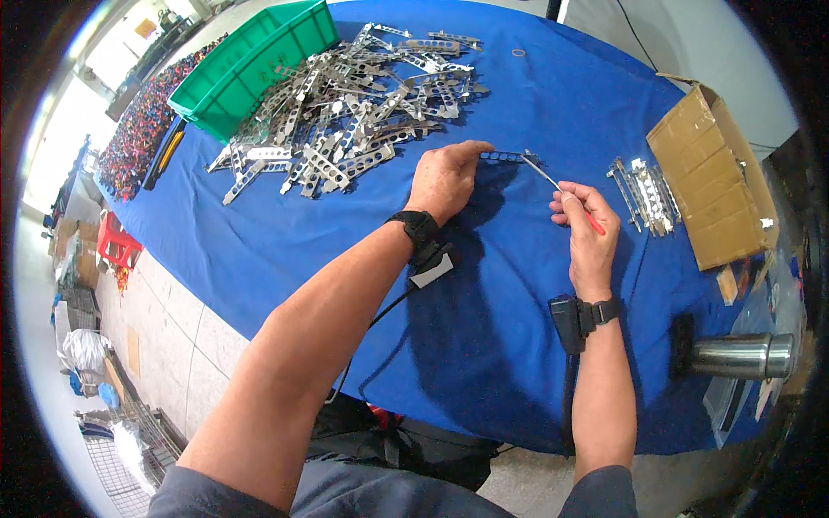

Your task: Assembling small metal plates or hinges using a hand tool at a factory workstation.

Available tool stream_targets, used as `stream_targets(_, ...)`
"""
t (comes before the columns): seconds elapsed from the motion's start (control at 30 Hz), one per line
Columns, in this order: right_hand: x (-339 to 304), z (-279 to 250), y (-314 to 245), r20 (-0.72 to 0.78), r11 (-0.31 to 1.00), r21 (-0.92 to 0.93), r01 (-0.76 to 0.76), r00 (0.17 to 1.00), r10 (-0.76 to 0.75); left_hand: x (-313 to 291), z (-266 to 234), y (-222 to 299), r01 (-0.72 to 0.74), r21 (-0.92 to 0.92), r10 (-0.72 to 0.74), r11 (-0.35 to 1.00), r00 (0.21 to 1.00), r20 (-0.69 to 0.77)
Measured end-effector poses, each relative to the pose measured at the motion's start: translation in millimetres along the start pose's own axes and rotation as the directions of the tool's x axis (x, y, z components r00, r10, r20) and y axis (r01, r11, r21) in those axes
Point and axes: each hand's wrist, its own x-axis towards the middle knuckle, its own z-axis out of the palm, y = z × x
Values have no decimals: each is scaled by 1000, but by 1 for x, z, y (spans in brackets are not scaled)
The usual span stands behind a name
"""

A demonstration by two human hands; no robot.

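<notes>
My left hand is closed on the left end of a flat metal strip with a row of round holes, held low over the blue cloth. In my right hand is a slim metal tool with a red handle; whether it is a file or a screwdriver I cannot tell. The tool's tip meets the strip's right end, or lies very close to it. Left of and beyond my hands spreads a loose pile of similar perforated metal strips. Closer to my right hand, several strips lie side by side in a stack.
A green plastic crate stands at the back left beside the pile. To the right are a brown cardboard box and a steel flask on its side. A small ring lies at the back. Cables run from both wrist straps.
</notes>
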Motion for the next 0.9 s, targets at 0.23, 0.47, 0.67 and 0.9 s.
stream_targets(0.23,-2,4,-6,41,995,98,-36,999,32,0,1,-1,15,-2,-15,1000,1000,8)
stream_targets(0.47,1,-3,0,6,995,75,-71,997,71,0,1,0,33,-11,-33,999,999,14)
stream_targets(0.67,0,3,-4,-12,996,89,-28,1000,29,0,0,3,35,-9,-35,999,999,23)
stream_targets(0.9,1,-1,-2,-13,996,72,-54,998,55,0,-1,5,42,-34,-40,999,997,58)
